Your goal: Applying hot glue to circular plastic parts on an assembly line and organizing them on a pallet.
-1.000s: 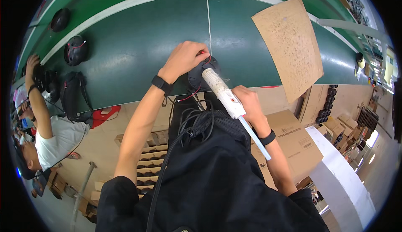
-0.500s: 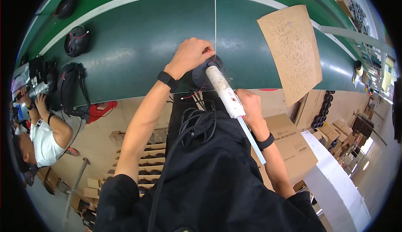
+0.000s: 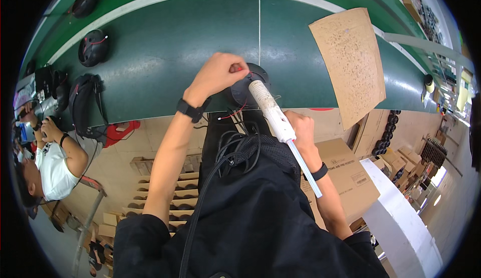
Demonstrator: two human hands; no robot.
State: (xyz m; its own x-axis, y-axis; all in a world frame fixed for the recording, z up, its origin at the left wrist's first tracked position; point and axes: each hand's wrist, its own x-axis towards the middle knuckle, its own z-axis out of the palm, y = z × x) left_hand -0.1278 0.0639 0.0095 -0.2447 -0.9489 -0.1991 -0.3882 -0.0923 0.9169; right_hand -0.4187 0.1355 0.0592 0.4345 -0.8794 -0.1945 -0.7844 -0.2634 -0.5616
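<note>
Because the left hand (image 3: 214, 78) and the nose of the white glue gun (image 3: 271, 111) overlap it, the black round part (image 3: 239, 93) shows only in portions — it lies at the near edge of the green bench (image 3: 165, 52); whether the gun's tip touches it cannot be made out. Left hand, at the part's upper left: thumb and fingertips pinched together on a red wire (image 3: 239, 69), partly masked; right hand (image 3: 301, 127), to the part's near right: wrapped around the gun's grip — most fingers concealed behind the body; the glue stick (image 3: 306, 171) projects from the gun's rear; right of the part lies a brown cardboard sheet (image 3: 350, 67); far left of it, a co-worker (image 3: 56, 177) is cut off at the view's rim.
</note>
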